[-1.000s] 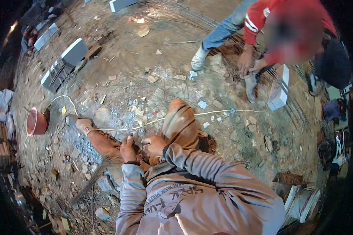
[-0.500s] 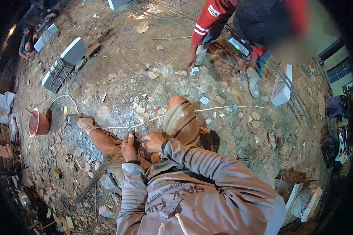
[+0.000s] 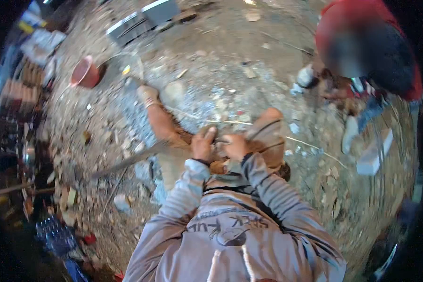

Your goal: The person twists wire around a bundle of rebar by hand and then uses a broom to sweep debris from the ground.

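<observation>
My left hand is in front of my lap between my bent legs, its fingers curled around something dark that I cannot make out. Close beside it on the right, my right hand has its fingers bent inward toward the same spot, pinched on something too small and blurred to name. A bundle of thin dark wires lies across my left leg and sticks out to the left. Behind both hands, a pale cable runs over the ground.
A red bucket stands at the upper left. Pale rectangular blocks lie at the top, and another white block is at the right among rods. A co-worker in red and dark clothing crouches at the upper right. Rubble and stones cover the ground.
The view has swung left, so the bucket, my legs and the co-worker appear farther right. My hands stay close together in front of my lap. The co-worker is bent lower.
</observation>
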`<state>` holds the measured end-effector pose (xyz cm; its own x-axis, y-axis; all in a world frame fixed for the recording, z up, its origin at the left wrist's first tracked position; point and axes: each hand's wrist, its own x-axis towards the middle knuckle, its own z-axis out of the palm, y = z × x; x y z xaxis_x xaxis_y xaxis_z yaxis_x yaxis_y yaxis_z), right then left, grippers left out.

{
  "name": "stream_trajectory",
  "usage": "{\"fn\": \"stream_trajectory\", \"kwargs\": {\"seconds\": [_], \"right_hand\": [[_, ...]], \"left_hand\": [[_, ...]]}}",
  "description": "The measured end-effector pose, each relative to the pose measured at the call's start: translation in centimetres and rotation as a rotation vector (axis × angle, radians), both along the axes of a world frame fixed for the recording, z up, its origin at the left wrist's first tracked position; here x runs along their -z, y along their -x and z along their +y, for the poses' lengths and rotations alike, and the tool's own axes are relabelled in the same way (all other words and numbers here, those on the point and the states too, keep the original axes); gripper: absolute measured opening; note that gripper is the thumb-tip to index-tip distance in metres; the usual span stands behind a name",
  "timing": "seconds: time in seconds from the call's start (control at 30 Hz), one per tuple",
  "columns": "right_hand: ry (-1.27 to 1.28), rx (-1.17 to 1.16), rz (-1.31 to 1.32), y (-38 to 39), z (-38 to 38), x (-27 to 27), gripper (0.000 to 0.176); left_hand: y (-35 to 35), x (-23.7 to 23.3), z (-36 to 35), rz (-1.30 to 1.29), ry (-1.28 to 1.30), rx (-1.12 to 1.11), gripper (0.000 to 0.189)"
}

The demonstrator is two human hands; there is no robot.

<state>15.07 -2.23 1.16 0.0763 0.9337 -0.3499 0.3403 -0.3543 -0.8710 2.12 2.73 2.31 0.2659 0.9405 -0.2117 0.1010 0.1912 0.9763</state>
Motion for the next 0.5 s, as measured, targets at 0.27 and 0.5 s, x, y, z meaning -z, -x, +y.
{"fn": "stream_trajectory", "kwargs": {"seconds": [0.27,0.5], "right_hand": [[-0.127,-0.008,-0.11,0.2,-0.3,-1.6,0.022],[-0.342,-0.077,-0.209,0.2,-1.2,-4.5,0.019]], "left_hand": [[0.3,1.0,0.2,-0.129,0.114,-0.151,0.034],[0.8,-3.0,1.9,0.331,-0.559,-0.161,0.032]]}}
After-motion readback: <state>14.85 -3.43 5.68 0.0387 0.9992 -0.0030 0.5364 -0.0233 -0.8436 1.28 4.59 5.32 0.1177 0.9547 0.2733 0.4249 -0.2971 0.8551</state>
